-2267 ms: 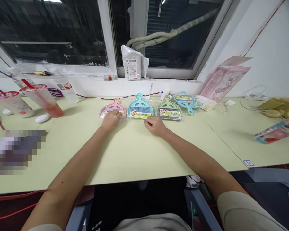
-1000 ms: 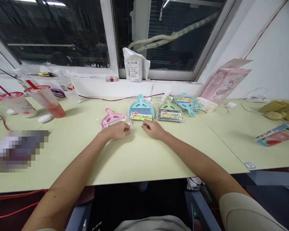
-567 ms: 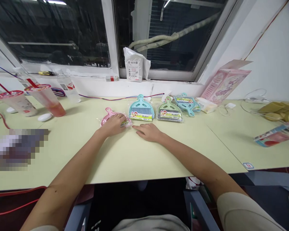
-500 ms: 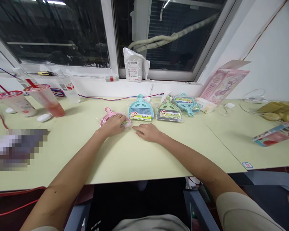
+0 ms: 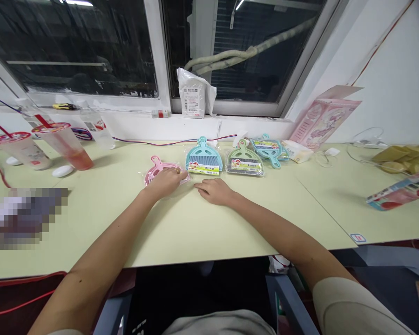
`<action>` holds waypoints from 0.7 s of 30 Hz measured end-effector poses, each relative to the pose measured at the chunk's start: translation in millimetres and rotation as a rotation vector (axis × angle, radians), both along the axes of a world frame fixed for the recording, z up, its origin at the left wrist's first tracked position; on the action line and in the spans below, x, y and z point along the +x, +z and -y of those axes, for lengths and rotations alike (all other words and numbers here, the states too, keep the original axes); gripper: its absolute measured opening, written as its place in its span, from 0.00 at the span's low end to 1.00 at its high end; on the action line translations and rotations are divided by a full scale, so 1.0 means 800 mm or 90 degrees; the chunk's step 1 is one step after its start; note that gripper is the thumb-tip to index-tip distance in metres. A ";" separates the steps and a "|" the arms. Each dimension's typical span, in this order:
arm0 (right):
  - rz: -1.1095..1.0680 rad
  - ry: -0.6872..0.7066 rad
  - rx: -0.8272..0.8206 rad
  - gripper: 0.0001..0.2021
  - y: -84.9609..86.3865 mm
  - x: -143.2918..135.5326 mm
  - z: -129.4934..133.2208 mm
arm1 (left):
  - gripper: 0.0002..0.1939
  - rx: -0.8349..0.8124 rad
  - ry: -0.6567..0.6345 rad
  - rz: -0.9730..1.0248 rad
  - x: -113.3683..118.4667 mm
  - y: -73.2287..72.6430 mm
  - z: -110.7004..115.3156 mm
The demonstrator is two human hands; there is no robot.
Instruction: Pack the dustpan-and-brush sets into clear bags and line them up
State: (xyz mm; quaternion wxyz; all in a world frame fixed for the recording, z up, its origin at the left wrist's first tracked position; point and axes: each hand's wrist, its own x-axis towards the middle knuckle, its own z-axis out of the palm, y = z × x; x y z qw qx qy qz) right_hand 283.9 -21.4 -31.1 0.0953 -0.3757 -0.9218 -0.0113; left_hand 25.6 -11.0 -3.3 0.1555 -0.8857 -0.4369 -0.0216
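My left hand (image 5: 165, 182) lies over a pink dustpan set (image 5: 152, 171) in clear wrapping, covering its lower right part; its fingers are close together, and whether they grip the packet is hidden. Just right of it, my right hand (image 5: 214, 190) rests on the table with its fingers curled together, and what they hold, if anything, is too small to tell. Behind the hands lie a wrapped blue dustpan and brush set (image 5: 203, 156) and a green one (image 5: 245, 158). More blue sets (image 5: 268, 146) overlap farther right.
Two cups with red straws (image 5: 64, 144) and a clear bottle (image 5: 99, 125) stand at the left. A white packet (image 5: 193, 95) sits on the sill. At the right are a pink box (image 5: 323, 118), a tissue pack (image 5: 296, 151) and a colourful box (image 5: 400, 190).
The fingers of my left hand have shifted slightly right over the pink set. My right hand's fingers look more drawn together. The dustpan sets lie as before.
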 end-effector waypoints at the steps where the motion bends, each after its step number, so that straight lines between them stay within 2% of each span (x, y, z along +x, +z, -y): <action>1: -0.012 -0.001 0.005 0.19 -0.002 0.000 0.000 | 0.17 0.000 -0.004 0.008 0.000 0.001 0.001; 9: -0.189 -0.053 0.131 0.17 -0.013 0.005 -0.016 | 0.15 -0.006 -0.035 0.093 0.006 -0.002 0.007; 14: -0.141 -0.078 0.126 0.19 -0.017 0.004 -0.020 | 0.17 -0.025 -0.039 0.092 0.009 -0.005 0.007; 21: -0.068 -0.139 0.045 0.31 -0.025 -0.007 -0.018 | 0.18 -0.042 -0.030 0.096 0.008 -0.007 0.005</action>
